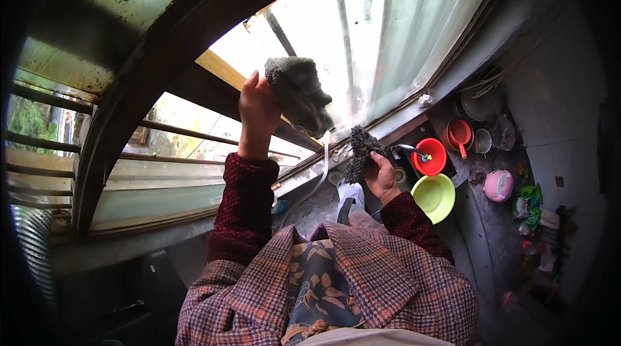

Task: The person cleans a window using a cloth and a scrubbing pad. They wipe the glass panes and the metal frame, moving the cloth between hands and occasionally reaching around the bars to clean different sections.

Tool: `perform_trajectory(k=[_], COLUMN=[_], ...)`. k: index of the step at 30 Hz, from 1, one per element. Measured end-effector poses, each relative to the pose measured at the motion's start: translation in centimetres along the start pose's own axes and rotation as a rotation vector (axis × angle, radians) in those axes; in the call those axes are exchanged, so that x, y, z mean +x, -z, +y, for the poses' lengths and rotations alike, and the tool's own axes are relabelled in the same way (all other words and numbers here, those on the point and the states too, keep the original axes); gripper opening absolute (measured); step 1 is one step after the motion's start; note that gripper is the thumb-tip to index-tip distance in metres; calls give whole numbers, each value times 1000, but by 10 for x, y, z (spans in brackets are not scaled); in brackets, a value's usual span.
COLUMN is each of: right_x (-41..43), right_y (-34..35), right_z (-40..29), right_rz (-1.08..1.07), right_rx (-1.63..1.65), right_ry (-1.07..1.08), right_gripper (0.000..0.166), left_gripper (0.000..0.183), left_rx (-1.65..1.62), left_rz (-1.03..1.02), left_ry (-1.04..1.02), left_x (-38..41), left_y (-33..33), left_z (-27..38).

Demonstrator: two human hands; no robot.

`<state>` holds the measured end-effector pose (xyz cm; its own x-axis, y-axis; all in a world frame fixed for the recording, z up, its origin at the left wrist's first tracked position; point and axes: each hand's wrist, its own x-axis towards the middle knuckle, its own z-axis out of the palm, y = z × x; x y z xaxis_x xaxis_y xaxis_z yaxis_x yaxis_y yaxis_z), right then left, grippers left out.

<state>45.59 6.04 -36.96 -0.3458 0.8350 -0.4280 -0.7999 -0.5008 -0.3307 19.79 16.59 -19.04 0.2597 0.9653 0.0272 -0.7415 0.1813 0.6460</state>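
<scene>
My left hand point(260, 108) is raised in front of the window and grips a dark, dust-caked piece point(298, 96), perhaps a folded rag or pad; its exact kind is unclear. Grey fuzz covers its upper edge. Lower and to the right, my right hand point(383, 178) pinches a ragged dark grey clump point(361, 152), matted like lint or a dirty scouring pad. The two dark pieces are apart. Behind them stands the glass window pane point(412, 25), with upright bars showing through it.
A red basin point(430, 156) sits under a faucet point(402, 148), with a yellow-green basin point(434, 198) beside it. On the counter are a red dipper point(458, 133) and a pink appliance point(498, 186). A pale hose point(324, 166) hangs near the sill; a ribbed metal duct point(33, 241) stands far left.
</scene>
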Motion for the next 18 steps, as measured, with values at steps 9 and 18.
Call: perform_trajectory(k=[9, 18], right_x=[-1, -6], right_y=[13, 1], right_z=[6, -1], right_rz=[21, 1], right_rx=[-40, -40], right_ry=[-11, 50], right_gripper=[38, 38], left_gripper=[49, 50], left_rx=[261, 299], left_rz=[320, 185], left_ry=[328, 238], left_x=[10, 8], left_y=[114, 81], left_z=[-124, -96])
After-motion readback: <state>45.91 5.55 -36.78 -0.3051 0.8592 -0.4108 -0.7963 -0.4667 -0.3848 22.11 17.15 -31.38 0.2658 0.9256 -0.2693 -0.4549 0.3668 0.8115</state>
